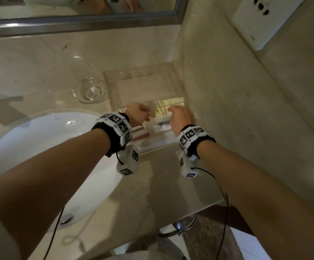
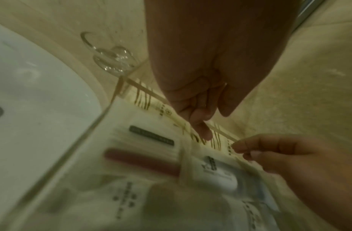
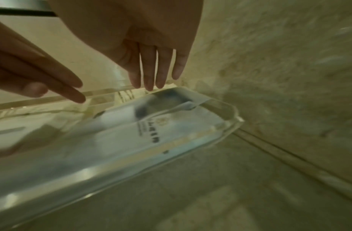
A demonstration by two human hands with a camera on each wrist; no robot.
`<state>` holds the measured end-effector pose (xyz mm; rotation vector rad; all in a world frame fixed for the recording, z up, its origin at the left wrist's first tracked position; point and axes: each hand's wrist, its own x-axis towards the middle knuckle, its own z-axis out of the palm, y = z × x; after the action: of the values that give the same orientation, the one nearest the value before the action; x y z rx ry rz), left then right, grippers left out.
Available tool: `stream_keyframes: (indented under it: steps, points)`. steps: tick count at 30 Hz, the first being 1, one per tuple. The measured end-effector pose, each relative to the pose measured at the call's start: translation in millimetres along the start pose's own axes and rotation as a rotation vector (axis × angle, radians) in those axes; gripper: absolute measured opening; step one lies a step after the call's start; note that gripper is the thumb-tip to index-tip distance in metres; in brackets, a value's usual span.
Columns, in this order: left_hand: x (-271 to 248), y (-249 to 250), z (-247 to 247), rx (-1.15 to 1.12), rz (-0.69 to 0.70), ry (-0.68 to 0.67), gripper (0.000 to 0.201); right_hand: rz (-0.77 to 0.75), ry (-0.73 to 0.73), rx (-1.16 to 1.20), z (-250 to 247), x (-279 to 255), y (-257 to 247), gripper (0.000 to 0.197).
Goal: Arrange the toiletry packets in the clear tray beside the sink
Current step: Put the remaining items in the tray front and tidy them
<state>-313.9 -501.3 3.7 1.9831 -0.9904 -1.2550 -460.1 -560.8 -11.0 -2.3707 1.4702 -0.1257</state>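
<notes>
A clear tray [image 1: 111,87] sits on the counter, between the sink and the side wall. Several white toiletry packets [image 1: 161,128] lie in its near half, one showing a dark red handle [image 2: 141,161]. A gold-striped packet [image 1: 163,105] spans the tray just beyond them. My left hand [image 1: 139,114] pinches its upper edge between index finger and thumb [image 2: 202,128]. My right hand [image 1: 178,115] pinches the same edge further right [image 2: 242,150], its other fingers [image 3: 149,81] hanging straight over the tray's [image 3: 230,118] corner. The wrist views are blurred.
A small glass bowl [image 1: 89,91] stands just left of the tray's far end. The white sink basin [image 1: 40,147] lies to the left. The marble side wall [image 1: 227,91] runs close along the tray's right. A mirror frame [image 1: 77,23] runs above the backsplash.
</notes>
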Motion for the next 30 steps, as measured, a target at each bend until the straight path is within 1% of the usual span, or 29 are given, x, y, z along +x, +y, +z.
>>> stream_keyframes:
  steps: [2,7,10,11,14,19,24,27,30]
  points:
    - [5.2,3.0,10.0,-0.028,-0.042,-0.034,0.035,-0.001,-0.028,-0.019,1.1,0.1,8.9,0.039]
    - [18.7,7.8,25.4,-0.073,-0.129,-0.086,0.044,-0.086,-0.117,-0.192,8.1,-0.2,22.0,0.033]
    - [23.3,10.0,30.3,-0.042,-0.160,-0.124,0.054,-0.099,-0.114,-0.230,10.9,0.7,27.0,0.027]
    - [24.6,10.5,32.0,-0.045,-0.158,-0.121,0.053,-0.103,-0.115,-0.237,12.4,1.1,27.9,0.026]
    - [26.9,12.2,36.3,-0.075,-0.149,-0.101,0.042,-0.123,-0.126,-0.245,15.8,3.9,28.6,0.029]
    - [28.8,9.4,37.8,-0.086,-0.140,-0.095,0.038,-0.135,-0.101,-0.219,15.6,6.2,26.1,0.033]
    - [28.3,6.0,34.2,-0.104,-0.116,-0.069,0.035,-0.091,-0.008,-0.120,9.9,7.9,28.6,0.030]
    - [28.0,5.3,32.6,-0.102,-0.117,-0.077,0.035,-0.074,-0.068,-0.100,11.7,10.5,29.6,0.036]
    - [28.9,4.1,32.9,-0.112,-0.125,-0.083,0.037,-0.091,-0.145,-0.091,13.7,9.3,26.8,0.042]
